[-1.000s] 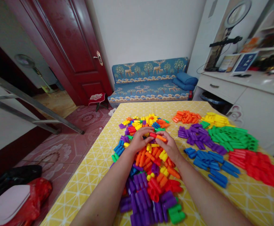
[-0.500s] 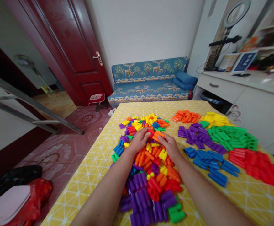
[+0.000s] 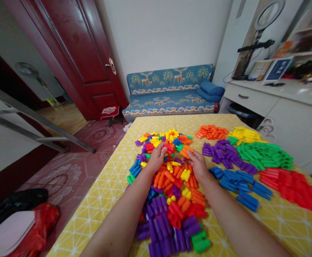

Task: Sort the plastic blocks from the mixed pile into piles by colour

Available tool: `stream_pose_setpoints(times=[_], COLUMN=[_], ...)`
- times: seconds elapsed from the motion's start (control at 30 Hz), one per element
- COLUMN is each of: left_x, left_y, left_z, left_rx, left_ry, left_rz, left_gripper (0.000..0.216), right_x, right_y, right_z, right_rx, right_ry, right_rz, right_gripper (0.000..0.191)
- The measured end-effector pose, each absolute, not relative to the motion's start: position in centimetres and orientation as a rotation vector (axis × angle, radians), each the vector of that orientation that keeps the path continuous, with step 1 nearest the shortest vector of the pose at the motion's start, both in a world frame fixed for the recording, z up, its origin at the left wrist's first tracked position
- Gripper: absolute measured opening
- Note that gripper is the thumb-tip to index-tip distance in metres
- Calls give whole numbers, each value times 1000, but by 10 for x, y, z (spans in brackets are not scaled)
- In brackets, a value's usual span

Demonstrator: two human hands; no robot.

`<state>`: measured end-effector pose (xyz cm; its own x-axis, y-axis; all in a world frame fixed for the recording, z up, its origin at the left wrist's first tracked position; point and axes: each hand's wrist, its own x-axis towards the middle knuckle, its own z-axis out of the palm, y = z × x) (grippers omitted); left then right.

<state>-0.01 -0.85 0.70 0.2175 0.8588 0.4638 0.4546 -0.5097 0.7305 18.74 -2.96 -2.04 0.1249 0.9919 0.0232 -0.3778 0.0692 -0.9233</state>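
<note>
My left hand [image 3: 156, 157] is closed on a red plastic building block [image 3: 169, 148], made of joined tubes, above a mixed heap. Across a small gap, my right hand [image 3: 199, 165] pinches an orange building block [image 3: 186, 151] between thumb and fingers. Green pieces show just behind both blocks. Below my hands spreads the mixed heap: orange blocks [image 3: 160, 178], purple blocks [image 3: 161, 226], a red block [image 3: 175, 214] and yellow ones, among others.
Right of the heap lie single-colour piles: orange [image 3: 212, 132], yellow [image 3: 245, 135], green [image 3: 264, 156], purple [image 3: 222, 153], blue [image 3: 238, 184] and red [image 3: 292, 189]. All rest on a yellow patterned tablecloth [image 3: 102, 200]. Beyond the table stands a blue sofa [image 3: 166, 92].
My hands have moved apart. The red and orange blocks, close together before, are now separated, the red in my left hand and the orange in my right.
</note>
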Motion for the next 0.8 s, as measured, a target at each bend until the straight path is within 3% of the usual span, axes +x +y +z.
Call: stream_pose_setpoints(times=[0.27,0.53,0.8], left_x=[1,1,1], left_y=[-8,-7,-7], left_z=[7,7,9], left_rx=[1999,1899,1890], left_ry=[1201,1170,1082], left_rz=[1253,1288,1352], left_gripper=[37,36,30], right_x=[183,184,185], right_y=[-38,-35,-35], right_z=[-12,-12,-13], right_rx=[-992,-952,-981], right_ry=[-1054,-1058,-1083], right_rz=[1190,1120,1076], right_gripper=[37,50,50])
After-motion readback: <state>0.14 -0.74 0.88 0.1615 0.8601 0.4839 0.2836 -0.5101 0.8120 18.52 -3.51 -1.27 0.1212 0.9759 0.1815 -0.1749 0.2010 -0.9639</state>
